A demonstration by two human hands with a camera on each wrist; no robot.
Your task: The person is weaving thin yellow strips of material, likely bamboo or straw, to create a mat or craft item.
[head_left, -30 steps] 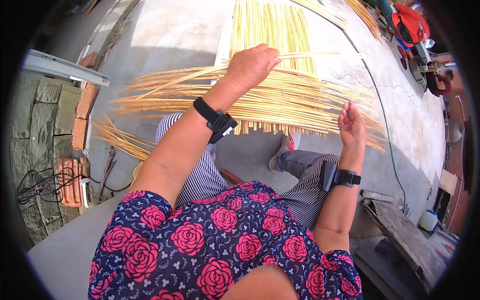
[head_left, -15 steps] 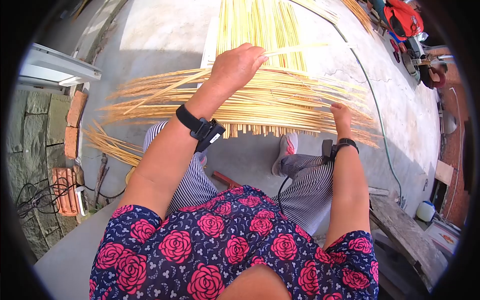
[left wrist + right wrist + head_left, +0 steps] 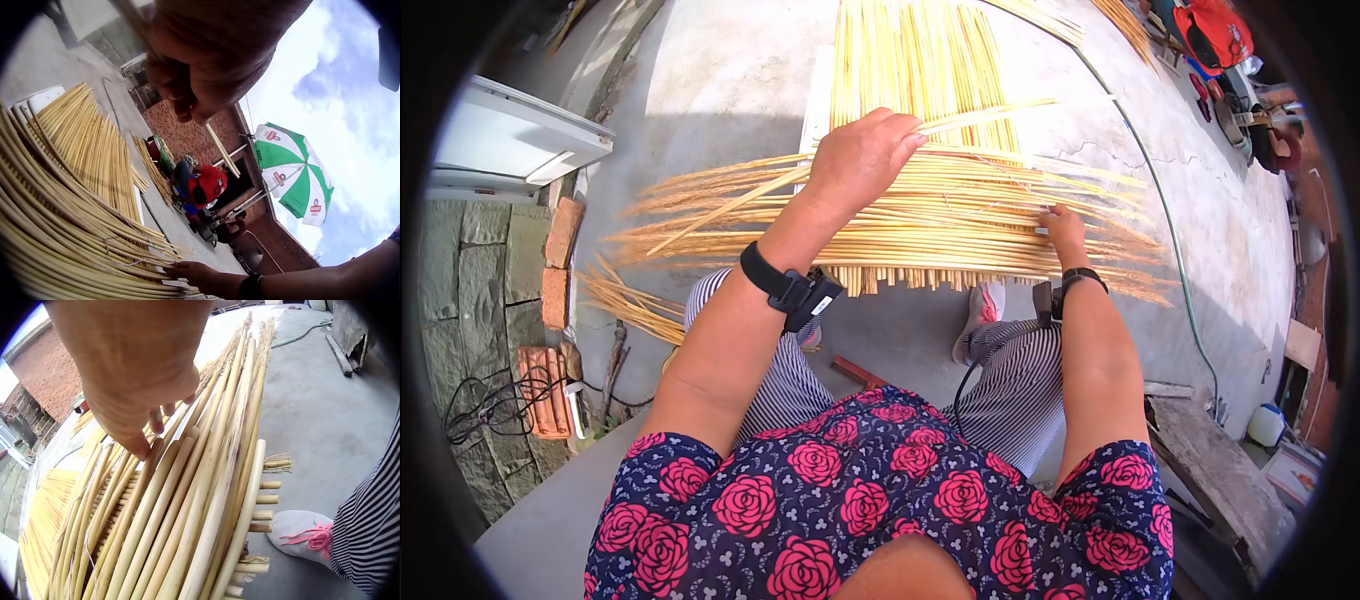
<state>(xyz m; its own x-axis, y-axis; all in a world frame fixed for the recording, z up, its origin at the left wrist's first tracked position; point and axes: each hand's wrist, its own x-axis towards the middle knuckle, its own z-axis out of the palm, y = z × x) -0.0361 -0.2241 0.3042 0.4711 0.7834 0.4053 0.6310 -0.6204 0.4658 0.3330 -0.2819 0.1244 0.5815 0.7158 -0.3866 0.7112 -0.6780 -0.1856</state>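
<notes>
My left hand [image 3: 860, 160] grips a few pale, straw-like stalks [image 3: 985, 117], raised above the others. In the left wrist view the cut ends of these stalks [image 3: 223, 153] stick out past the curled fingers. A crosswise layer of long stalks [image 3: 920, 205] with feathery tips lies over a lengthwise row of stalks [image 3: 920, 60]. My right hand [image 3: 1065, 232] is at the right part of the crosswise layer. In the right wrist view its thumb and fingers close about the cut end of one stalk [image 3: 153, 456] there.
A thin thread [image 3: 94, 550] runs over the stalks. More feathery stalks [image 3: 635, 300] lie on the ground at left. A green hose [image 3: 1160, 220] crosses the concrete at right. Bricks [image 3: 563, 232] and tangled black cable [image 3: 490, 405] are at left, weathered boards [image 3: 1220, 470] at lower right.
My right hand has come down and inward from beside the layer onto the stalks, its fingers now drawn together. The left hand keeps its grip on the raised stalks and has moved slightly left.
</notes>
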